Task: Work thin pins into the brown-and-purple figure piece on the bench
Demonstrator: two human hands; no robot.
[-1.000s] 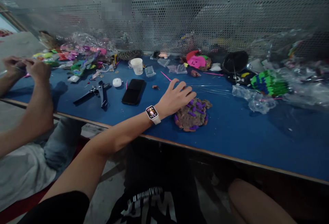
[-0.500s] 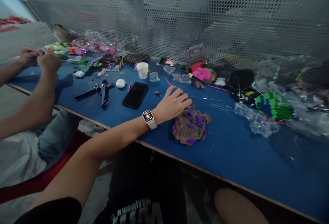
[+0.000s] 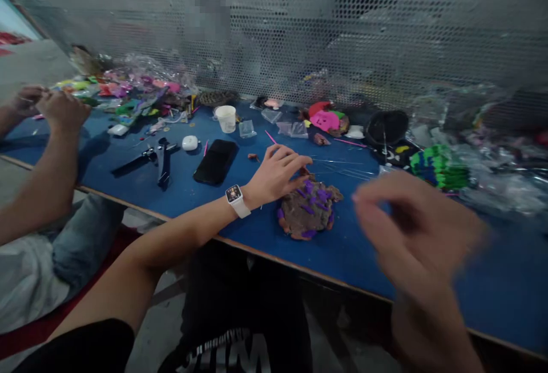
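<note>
My left hand (image 3: 276, 172), with a white watch on the wrist, rests on the blue table (image 3: 363, 247), its fingers spread at the left edge of a brown lump with purple bits (image 3: 309, 211). My right hand (image 3: 417, 230) is raised in front of the table at the right and is smeared by motion, so its fingers cannot be read. Thin clear strands (image 3: 342, 168) lie just behind the lump.
A black phone (image 3: 215, 161), white earbud case (image 3: 189, 143), black tool (image 3: 160, 157) and white cup (image 3: 226, 118) lie to the left. Another person's hands (image 3: 51, 107) work at the far left. Coloured pieces, plastic bags and a green-blue object (image 3: 439, 167) line the perforated metal screen.
My right hand has come up into view at the right, moving fast. My left hand has stayed at the lump's edge, fingers shifting slightly.
</note>
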